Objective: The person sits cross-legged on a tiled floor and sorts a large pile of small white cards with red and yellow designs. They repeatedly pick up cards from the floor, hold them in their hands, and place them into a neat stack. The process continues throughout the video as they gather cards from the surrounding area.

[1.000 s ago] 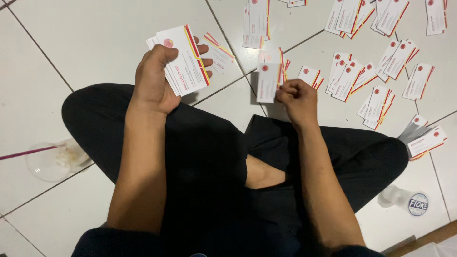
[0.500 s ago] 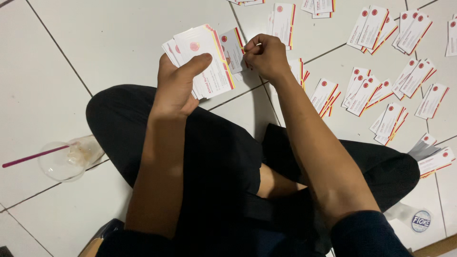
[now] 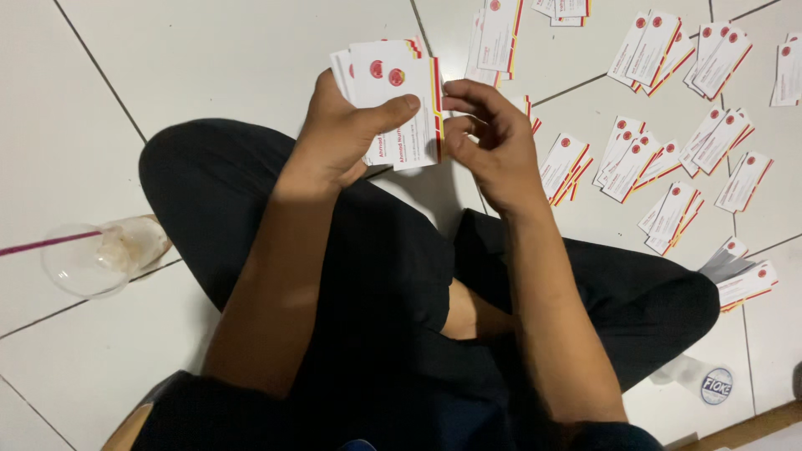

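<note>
My left hand [image 3: 342, 138] grips a fanned stack of white cards [image 3: 391, 92] with red emblems and red-and-yellow edges, thumb pressed across the top card. My right hand [image 3: 489, 142] is right beside the stack, its fingertips touching the edge of the front card. I cannot tell if it pinches the card. Both hands hover above my crossed legs in black trousers [image 3: 251, 209].
Several small piles of the same cards [image 3: 668, 159] lie spread over the white tiled floor to the right and ahead. A tipped clear plastic cup [image 3: 96, 255] with a pink straw lies at the left. A round lid [image 3: 717, 386] rests near my right knee.
My right hand reached out to the floor piles with a card, then came back to the stack in my left hand. The view shifted a little.
</note>
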